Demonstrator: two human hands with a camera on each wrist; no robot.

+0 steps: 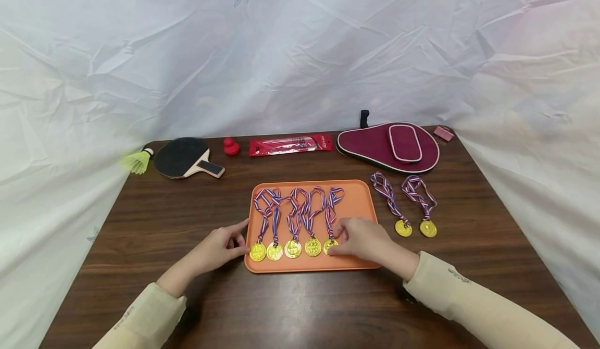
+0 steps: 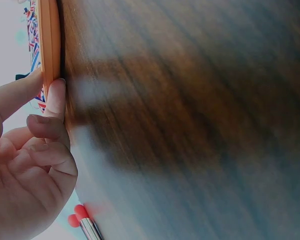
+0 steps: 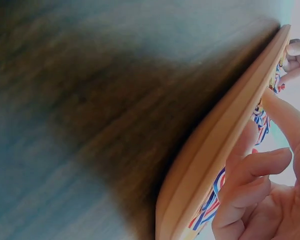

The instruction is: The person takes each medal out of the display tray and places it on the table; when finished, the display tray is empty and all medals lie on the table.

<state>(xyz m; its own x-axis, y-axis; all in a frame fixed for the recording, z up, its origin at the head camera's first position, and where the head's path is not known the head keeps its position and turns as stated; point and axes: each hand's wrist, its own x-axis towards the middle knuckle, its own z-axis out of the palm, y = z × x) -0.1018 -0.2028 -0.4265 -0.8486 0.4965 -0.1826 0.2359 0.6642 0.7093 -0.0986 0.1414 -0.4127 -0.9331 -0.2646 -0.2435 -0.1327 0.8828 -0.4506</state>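
On an orange tray (image 1: 365, 203) lie several gold medals with striped ribbons, side by side along the near edge. My right hand (image 1: 363, 239) reaches over the tray's right part and holds the rightmost medal (image 1: 330, 246), thumb on its disc and index finger by its ribbon. That disc is partly covered by the thumb. At the tray's left edge, my left hand (image 1: 220, 247) grips the rim with thumb and index finger. In the left wrist view those fingertips meet the tray wall (image 2: 51, 40), with the other fingers curled in.
Right of the tray lie two more medals, a left one (image 1: 403, 227) and a right one (image 1: 428, 228), ribbons stretched backward. Along the back are a shuttlecock (image 1: 138, 161), a table tennis bat (image 1: 183, 157), a red rubber duck (image 1: 231, 147), a red packet (image 1: 290, 145) and a maroon bat case (image 1: 370, 143).
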